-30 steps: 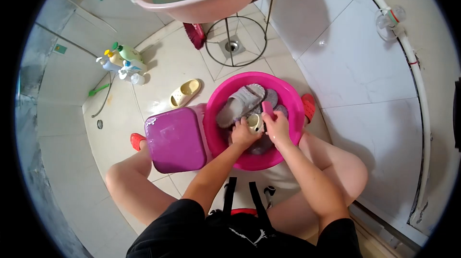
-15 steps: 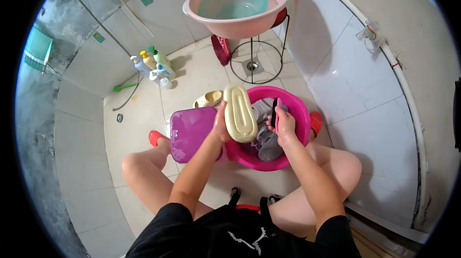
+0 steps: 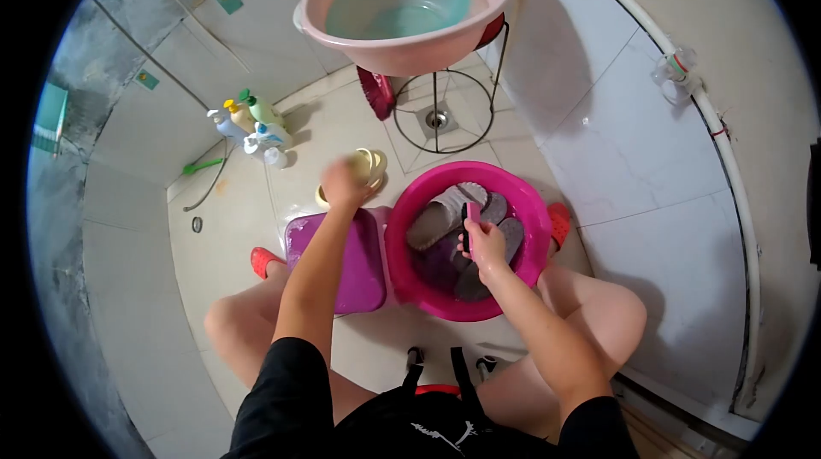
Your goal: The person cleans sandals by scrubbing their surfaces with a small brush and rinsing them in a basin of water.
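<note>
Over the pair of cream clogs [image 3: 376,170] on the floor is my left hand [image 3: 345,183], smeared by motion. Its fingers are too blurred to show whether they grip a clog. My right hand [image 3: 484,245] is closed around a pink brush [image 3: 472,213] with dark bristles, held above the magenta basin [image 3: 532,194]. Inside the basin, several grey shoes [image 3: 440,215] lie in dark, purplish water. A purple stool-like box [image 3: 363,267] stands against the basin's left side, just below my left hand.
A pink basin [image 3: 402,53] holding a teal basin [image 3: 398,2] rests on a black wire stand [image 3: 436,113]. Below it are a floor drain [image 3: 437,120] and a dark red brush-like item [image 3: 376,93]. Several pump bottles [image 3: 242,117] stand by the left wall, near a green-handled brush [image 3: 203,167].
My left hand has moved left and away from the magenta basin, carrying the cream clog down toward its mate. My right hand, with the brush, has shifted slightly left and down.
</note>
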Demonstrator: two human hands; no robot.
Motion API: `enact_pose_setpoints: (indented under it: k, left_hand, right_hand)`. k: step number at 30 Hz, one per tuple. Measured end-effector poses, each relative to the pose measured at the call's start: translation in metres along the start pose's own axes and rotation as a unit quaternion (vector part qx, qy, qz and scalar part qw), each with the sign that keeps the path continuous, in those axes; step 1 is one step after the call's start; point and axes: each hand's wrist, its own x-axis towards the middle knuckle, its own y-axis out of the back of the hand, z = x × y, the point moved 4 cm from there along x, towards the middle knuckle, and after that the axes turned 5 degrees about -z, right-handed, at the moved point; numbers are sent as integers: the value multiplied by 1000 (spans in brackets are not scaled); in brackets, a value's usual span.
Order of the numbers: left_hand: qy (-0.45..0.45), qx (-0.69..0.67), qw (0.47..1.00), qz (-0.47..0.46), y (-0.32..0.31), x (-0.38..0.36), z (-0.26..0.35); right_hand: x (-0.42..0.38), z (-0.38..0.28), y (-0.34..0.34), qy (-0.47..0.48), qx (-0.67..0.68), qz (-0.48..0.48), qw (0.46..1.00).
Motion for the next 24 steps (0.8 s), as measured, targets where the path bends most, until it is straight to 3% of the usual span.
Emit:
enact_pose_setpoints:
  k: [2, 4, 5, 6, 8, 10, 12, 14, 15, 16, 17, 18, 22, 24]
  left_hand:
    - [15, 3, 999, -38, -12, 5, 9]
    - [37, 101, 993, -41, -15, -2, 28]
    - [12, 122, 977, 173, -35, -10, 34]
    - [10, 120, 978, 169, -41, -11, 45]
    - [6, -140, 990, 36, -58, -12, 68]
    - [92, -272, 947, -146, -62, -41, 107]
    - [101, -276, 943, -159, -112, -62, 121]
    - [109, -413, 903, -40, -159, -84, 125]
    - [132, -452, 877, -95, -173, -91, 125]
    - [128, -453, 877, -93, -181, -87, 125]
    - [135, -438, 874, -160, -192, -83, 124]
    - [139, -421, 868, -223, -189, -80, 127]
    - [107, -472, 854, -190, -131, -73, 137]
    - [57, -710, 676, -190, -85, -77, 148]
  right_hand:
    - [7, 5, 2, -6, -11, 7, 1000]
    - [9, 8, 3, -4, -19, 12, 1000]
    - [11, 10, 5, -10, -20, 12, 1000]
    - [14, 11, 7, -12, -21, 17, 1000]
    - [18, 14, 12, -25, -35, 21, 999]
    - [22, 15, 16, -26, -34, 33, 999]
    - [24, 14, 22, -24, -15, 51, 998]
    - [20, 5, 23, -23, 10, 51, 998]
    - [17, 2, 23, -23, 35, 47, 998]
    - [17, 0, 23, -19, 36, 47, 998]
    - [16, -2, 22, -10, 50, 40, 998]
    - [17, -4, 22, 1, 64, 31, 997]
    - [28, -14, 36, 89, 64, 116, 987]
    - [42, -14, 51, 136, 23, 188, 972]
